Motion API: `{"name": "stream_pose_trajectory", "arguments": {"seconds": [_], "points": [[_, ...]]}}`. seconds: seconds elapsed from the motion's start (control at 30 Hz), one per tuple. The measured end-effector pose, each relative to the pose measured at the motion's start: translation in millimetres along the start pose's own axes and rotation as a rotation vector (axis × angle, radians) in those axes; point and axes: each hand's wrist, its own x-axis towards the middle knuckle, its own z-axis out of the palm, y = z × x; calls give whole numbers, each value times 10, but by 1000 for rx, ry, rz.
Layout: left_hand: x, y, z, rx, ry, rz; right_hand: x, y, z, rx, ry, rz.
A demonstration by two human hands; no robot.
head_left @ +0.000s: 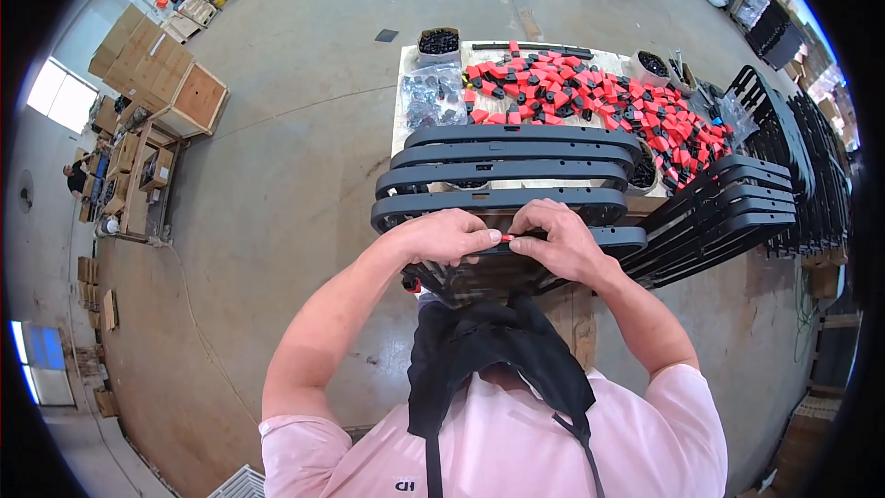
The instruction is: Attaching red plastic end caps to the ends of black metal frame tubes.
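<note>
1. Piece, red, small: shows as a narrow bright strip between my two thumb tips, at the top bar of the nearest dark frame. Ends covered by my thumbs, full shape can't be seen.
2. Left hand: fingers bent over the bar, thumb tip touching the red strip from the left. Can't tell if it's gripping or only pressing.
3. Right hand: fingers curled, thumb tip meeting the strip from the right. Firmness of grip can't be told either.
4. Nearest frame: dark grey, rounded end, stands just in front of my black apron.
5. More grey frames line up behind it, same rounded ends, small holes and slots along the edges.
6. Table beyond: heap of red and black parts, clear bag of small pieces at its left.
7. Writing: small dark print on my pink shirt; not transcribed. Tall cardboard box off left has a pale strip, too small to read.
</note>
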Motion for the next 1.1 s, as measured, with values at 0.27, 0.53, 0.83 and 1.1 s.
{"name": "stream_pose_trajectory", "arguments": {"seconds": [0.27,0.53,0.83,1.1], "points": [[-37,51,-25,4,9,-21,103,55,-146,207,-147,153],[-45,140,51,54,-39,41,229,95,-405,215,-635,449],[-243,131,191,-3,-4,-115,200,49,-193,167,-645,390],[-176,-98,206,-141,-4,-99,228,-7,-163,200,-632,464]]}}
